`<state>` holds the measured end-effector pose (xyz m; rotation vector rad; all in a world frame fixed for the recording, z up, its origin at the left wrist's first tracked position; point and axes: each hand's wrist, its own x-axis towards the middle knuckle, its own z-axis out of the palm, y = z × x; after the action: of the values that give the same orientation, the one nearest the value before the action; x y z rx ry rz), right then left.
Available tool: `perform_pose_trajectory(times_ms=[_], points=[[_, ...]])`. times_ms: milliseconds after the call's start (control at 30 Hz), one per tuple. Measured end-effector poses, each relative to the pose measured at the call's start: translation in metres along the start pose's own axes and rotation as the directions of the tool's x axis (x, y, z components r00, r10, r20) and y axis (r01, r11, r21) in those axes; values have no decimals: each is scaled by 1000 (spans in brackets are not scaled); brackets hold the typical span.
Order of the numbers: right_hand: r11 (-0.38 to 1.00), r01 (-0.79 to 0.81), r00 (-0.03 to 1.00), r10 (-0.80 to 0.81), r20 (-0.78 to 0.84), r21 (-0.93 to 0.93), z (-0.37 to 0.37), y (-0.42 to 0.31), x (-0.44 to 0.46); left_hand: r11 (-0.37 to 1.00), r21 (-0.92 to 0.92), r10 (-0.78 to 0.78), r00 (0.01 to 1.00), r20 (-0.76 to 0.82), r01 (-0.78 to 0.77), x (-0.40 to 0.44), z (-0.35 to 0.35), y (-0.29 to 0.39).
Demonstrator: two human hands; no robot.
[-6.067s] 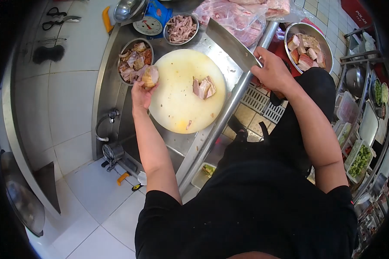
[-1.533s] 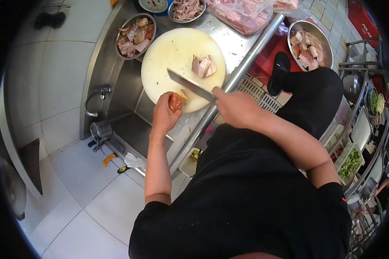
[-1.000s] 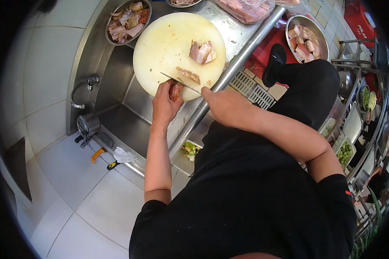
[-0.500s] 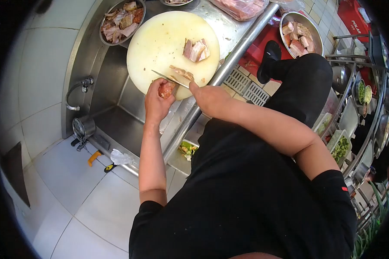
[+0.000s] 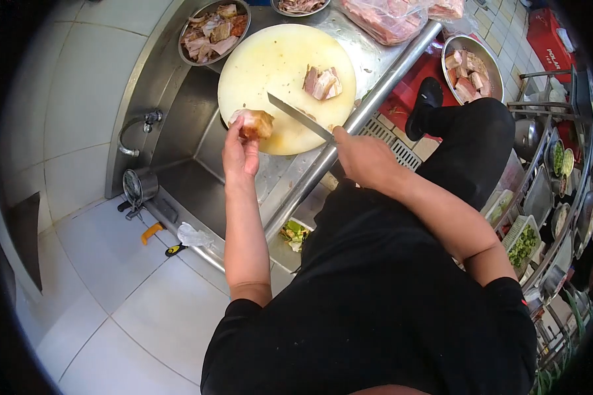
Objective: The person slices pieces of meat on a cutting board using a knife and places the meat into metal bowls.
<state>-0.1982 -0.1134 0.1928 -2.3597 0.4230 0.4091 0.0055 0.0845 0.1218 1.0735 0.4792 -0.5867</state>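
My left hand grips a chunk of meat, browned on one side and pale on another, lifted at the near left part of the round cutting board. In my right hand is a kitchen knife, its blade pointing up and left across the board, apart from the chunk. Several cut pieces of pork belly sit together on the board's right side. Small scraps lie partly hidden by the blade.
A steel sink with a tap lies left of the board. Behind stand a bowl of sliced meat and bagged meat. Another bowl of chunks rests lower right, beside my leg. A metal rail edges the counter.
My left hand has lifted and turned the chunk, showing its browned side. The knife has moved away from it to the right. The whole view has shifted slightly.
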Motion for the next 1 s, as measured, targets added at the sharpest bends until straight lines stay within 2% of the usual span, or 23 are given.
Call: perform_pose_trajectory(times_ms=[67,167,233,267,333,367,400,433,467,500,533,633,667,733,800,833,867,933,967,1000], points=[[999,35,999,-35,-27,-11,3,7,-3,999,4,37,999,0,-37,-6,1,-4],[999,51,998,-52,-40,-14,7,11,-5,990,114,82,996,37,-85,-13,-7,-6],[999,33,999,-33,-14,-17,7,12,-9,963,255,98,995,-22,-89,-14,-22,-9],[998,53,998,-54,-41,-24,7,12,-11,963,256,98,995,-21,-89,-16,-28,-9],[997,74,994,-76,-74,-30,4,14,-13,903,430,43,993,-108,7,-17,-40,-4],[996,85,988,-83,-130,6,1,15,-15,902,432,46,994,-103,4,-14,-45,0],[994,96,980,-86,-181,43,-2,15,-18,678,722,199,980,-2,-136,-13,-52,4],[994,96,980,-87,-181,44,-7,15,-21,352,902,304,942,145,-252,-12,-58,5],[996,53,980,-38,-193,73,-17,14,-24,352,901,306,941,145,-253,-20,-50,8],[995,10,979,11,-205,102,-23,16,-25,-58,894,368,823,433,-445,-34,-32,13],[995,13,977,8,-211,98,-28,21,-26,-458,705,301,652,696,-541,-40,-21,16],[940,-39,930,158,-331,338,-46,40,-30,-445,620,232,585,777,-647,-14,-13,15],[927,101,876,89,-473,362,-49,52,-30,-444,609,228,575,786,-657,-5,-12,17],[881,171,843,101,-528,441,-69,79,-27,-300,674,111,677,727,-675,15,-6,23],[751,59,847,310,-431,657,-106,86,-39,-320,688,62,711,701,-651,20,5,30],[707,121,810,335,-481,697,-120,98,-42,-244,785,104,789,605,-570,16,14,34],[661,189,771,358,-527,726,-135,110,-43,-189,812,116,808,578,-553,17,16,41],[646,323,636,393,-664,691,-166,134,-48,73,884,205,874,440,-462,50,-6,48],[600,415,554,430,-713,684,-177,151,-51,277,844,227,885,407,-459,51,-2,49],[553,505,474,464,-748,663,-186,169,-54,390,803,190,893,408,-450,39,19,50]])
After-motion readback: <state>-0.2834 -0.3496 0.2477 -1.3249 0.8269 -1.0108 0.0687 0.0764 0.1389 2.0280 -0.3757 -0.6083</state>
